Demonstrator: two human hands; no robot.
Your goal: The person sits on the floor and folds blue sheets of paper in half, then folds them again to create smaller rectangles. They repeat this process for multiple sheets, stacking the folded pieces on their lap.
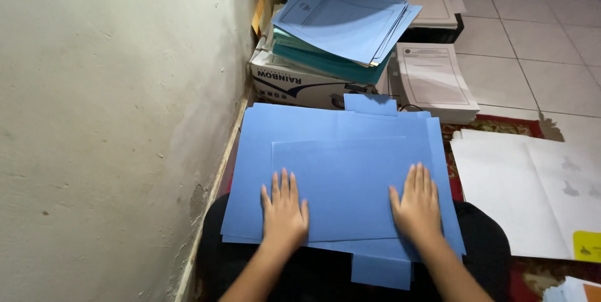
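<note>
Left hand (285, 211) and right hand (418, 205) pressing flat on blue folder (344, 174), fingers (285, 183) released and spread, grasping nothing, white sheets (519, 195) lying right of fingers

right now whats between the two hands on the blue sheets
In the head view, only bare blue sheet lies between the left hand and the right hand; nothing else sits there.

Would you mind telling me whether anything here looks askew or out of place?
The blue sheets under the left hand and right hand are not squared up: edges fan out and a tab sticks out at top and bottom. The blue stack on the cardboard box also lies twisted, overhanging it.
</note>
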